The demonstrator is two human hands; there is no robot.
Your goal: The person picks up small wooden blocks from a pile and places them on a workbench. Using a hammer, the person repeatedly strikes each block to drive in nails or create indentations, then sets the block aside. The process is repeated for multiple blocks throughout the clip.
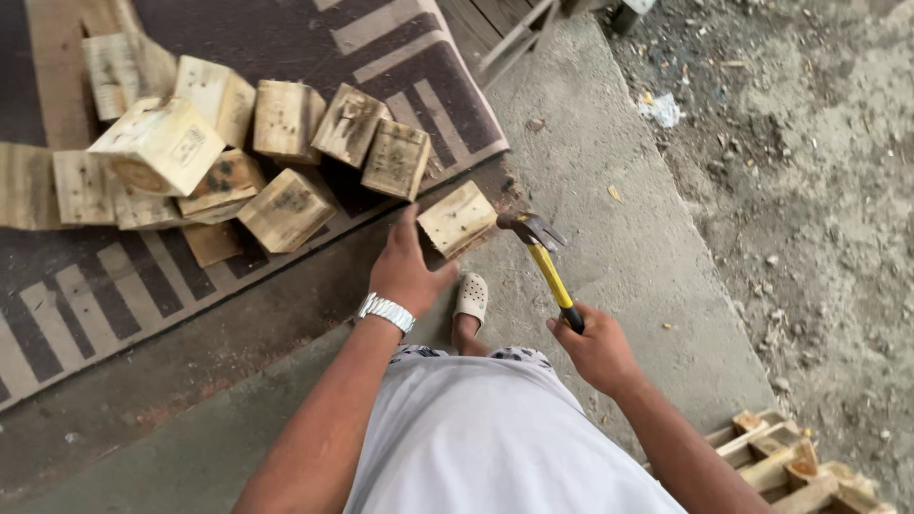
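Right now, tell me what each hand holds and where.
Right hand holds the claw hammer by the black grip end of its yellow handle. Left hand holds nothing.

You stand on a concrete floor (609, 228). A striped brown-and-cream mat (286, 38) lies on it at the upper left, carrying a heap of wooden blocks (228, 152). One wooden block (458, 218) rests on the concrete just beside the mat's edge. A slatted wooden pallet (795, 471) lies at the lower right.

Pale tan wooden blocks (286, 205) with dark stains lie on a brown rug (286, 48) striped in beige; the hammer (547, 266) has a yellow handle with a black end; grey concrete floor (619, 209), silver watch (387, 312), white clog (471, 298)
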